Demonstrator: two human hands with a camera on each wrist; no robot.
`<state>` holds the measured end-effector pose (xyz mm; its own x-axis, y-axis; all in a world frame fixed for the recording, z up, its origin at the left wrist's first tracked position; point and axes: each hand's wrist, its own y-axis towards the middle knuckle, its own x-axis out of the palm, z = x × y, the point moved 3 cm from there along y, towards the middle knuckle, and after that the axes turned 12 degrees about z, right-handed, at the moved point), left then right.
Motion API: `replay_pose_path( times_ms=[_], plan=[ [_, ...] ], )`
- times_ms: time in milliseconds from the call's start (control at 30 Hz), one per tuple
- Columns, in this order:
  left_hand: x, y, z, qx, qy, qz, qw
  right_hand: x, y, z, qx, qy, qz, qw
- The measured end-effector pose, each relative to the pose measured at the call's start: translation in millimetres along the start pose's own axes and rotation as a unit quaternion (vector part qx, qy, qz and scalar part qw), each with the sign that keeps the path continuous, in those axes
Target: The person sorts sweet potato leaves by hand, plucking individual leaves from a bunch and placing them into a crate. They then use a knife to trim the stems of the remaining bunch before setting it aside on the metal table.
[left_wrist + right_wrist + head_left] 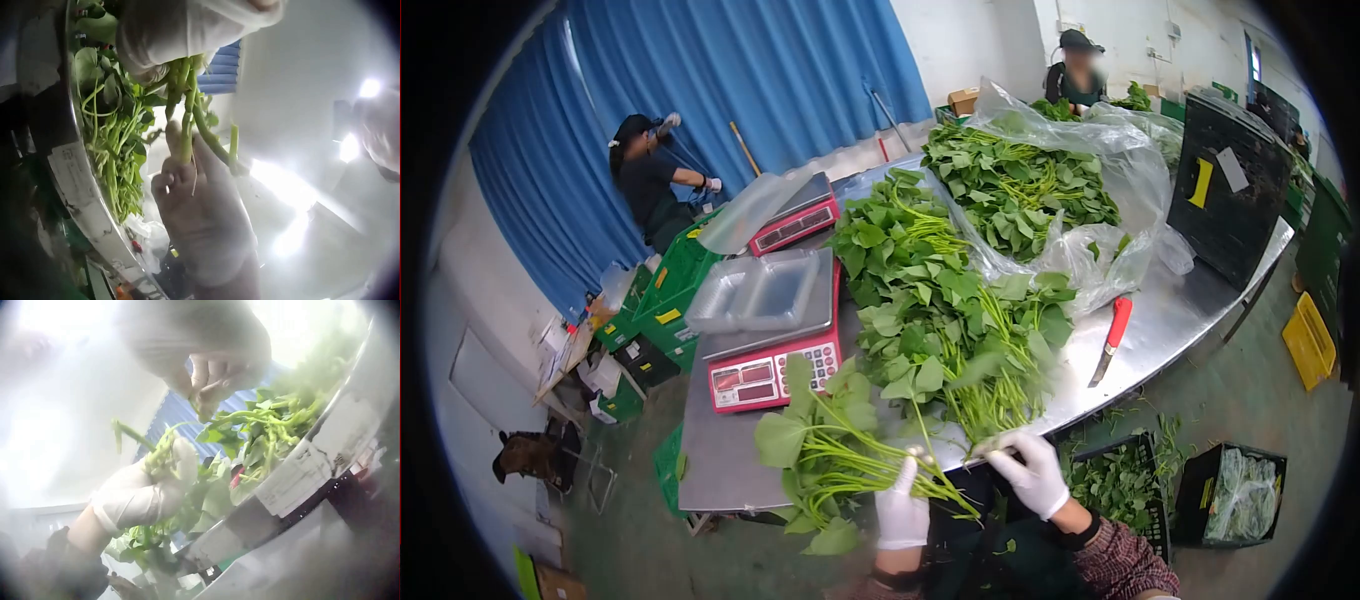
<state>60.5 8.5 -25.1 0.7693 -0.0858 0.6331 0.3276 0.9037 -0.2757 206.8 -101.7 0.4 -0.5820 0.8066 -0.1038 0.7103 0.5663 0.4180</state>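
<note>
My gloved left hand (903, 513) grips a bunch of long-stemmed leafy greens (825, 450) in front of the table edge. Its leaves spread to the left, and the cut stem ends (187, 119) stick out past the fingers toward the right hand. Just to the right, my gloved right hand (1035, 478) is at the table edge, beside the stem ends of a large heap of greens (920, 310). Thumb and forefinger meet on a thin green stem in the right wrist view, where the right hand (219, 353) appears above the left hand (140, 497).
A red-handled knife (1112, 340) lies on the metal table (1170, 310). Clear trays (755, 290) sit on a red scale (775, 375) at left. More greens lie in a plastic bag (1140, 200) behind. Crates (1245, 495) stand on the floor at right. Two people work farther back.
</note>
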Motion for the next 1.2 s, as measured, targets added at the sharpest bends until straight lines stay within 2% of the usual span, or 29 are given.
replay_pose_path(
  times_ms=[33,100,167,233,267,333,367,433,467,500,567,600,633,667,700,767,800,833,900,967,1000,1033,1100,1200],
  plan=[
    [4.5,-4.1,-4.0,-0.004,0.003,-0.005,1.000,11.1,-1.1,3.0,-0.010,0.028,0.007,1.000],
    [9.7,-9.4,-9.2,0.021,0.017,0.005,1.000,19.3,1.8,-3.6,-0.023,-0.025,-0.062,0.997],
    [10.4,-6.5,-10.4,0.042,0.018,0.011,0.999,26.6,1.1,-1.7,0.086,0.027,-0.107,0.990],
    [10.7,-4.2,-4.4,0.115,0.066,0.020,0.991,30.3,-2.6,2.4,0.101,0.044,-0.108,0.988],
    [11.6,-5.8,-2.2,0.115,0.066,0.020,0.991,28.9,-1.8,1.4,0.101,0.045,-0.108,0.988],
    [16.4,-10.3,2.9,0.138,0.130,0.002,0.982,25.5,-0.2,-4.3,0.002,-0.047,-0.160,0.986],
    [15.5,-9.5,1.3,0.138,0.130,0.000,0.982,27.0,-2.2,3.3,0.002,-0.047,-0.159,0.986],
    [10.8,-7.3,-2.5,0.172,0.160,0.013,0.972,30.0,-2.2,6.5,-0.066,-0.024,-0.083,0.994],
    [9.8,-4.1,-2.5,0.172,0.159,0.013,0.972,28.2,-10.1,12.3,0.112,0.068,-0.082,0.988],
    [5.1,1.1,-1.1,0.138,0.094,0.048,0.985,25.9,-9.6,10.9,0.112,0.068,-0.082,0.988],
    [-4.7,10.2,5.8,0.066,-0.038,0.116,0.990,15.3,-7.9,11.6,0.158,0.194,-0.034,0.968],
    [-6.1,13.0,15.5,0.037,-0.076,0.077,0.993,2.6,-7.7,5.4,0.262,0.241,-0.003,0.934],
    [-5.6,14.9,23.0,0.009,-0.115,0.038,0.993,-8.7,-7.1,13.1,0.296,0.221,0.032,0.929],
    [-4.8,20.9,22.8,0.035,-0.138,0.107,0.984,-15.9,-9.5,23.0,0.296,0.281,0.050,0.912],
    [-2.6,19.0,20.7,0.036,-0.139,0.106,0.984,-19.4,-11.9,26.7,0.295,0.341,0.069,0.890],
    [8.2,7.4,8.6,-0.027,-0.092,-0.037,0.995,-20.4,-19.3,25.1,0.273,0.353,0.049,0.894],
    [7.8,7.9,-6.1,-0.048,-0.062,-0.049,0.996,-17.4,-22.4,18.6,0.269,0.382,0.033,0.884],
    [17.1,2.4,-24.6,-0.078,0.045,-0.060,0.994,-16.7,-22.0,11.8,0.258,0.410,0.017,0.875],
    [29.1,0.2,-37.3,-0.049,0.113,-0.064,0.990,-21.4,-25.7,0.1,0.227,0.394,-0.001,0.891],
    [44.3,-8.0,-42.6,-0.074,0.101,-0.052,0.991,-25.8,-32.4,-9.2,0.171,0.313,-0.043,0.933],
    [48.1,-4.6,-46.0,-0.034,0.099,-0.079,0.991,-25.5,-36.5,-11.8,0.175,0.285,-0.068,0.940],
    [48.1,-4.3,-48.2,-0.036,0.099,-0.079,0.991,-25.5,-44.6,-8.8,0.196,0.242,-0.086,0.946],
    [53.4,-6.6,-52.4,-0.131,0.049,-0.130,0.982,-25.9,-52.9,-5.0,0.171,0.216,-0.094,0.957],
    [49.8,-2.3,-54.5,-0.093,0.060,-0.121,0.986,-39.3,-54.6,-0.4,0.160,0.221,-0.041,0.961]
  ],
)
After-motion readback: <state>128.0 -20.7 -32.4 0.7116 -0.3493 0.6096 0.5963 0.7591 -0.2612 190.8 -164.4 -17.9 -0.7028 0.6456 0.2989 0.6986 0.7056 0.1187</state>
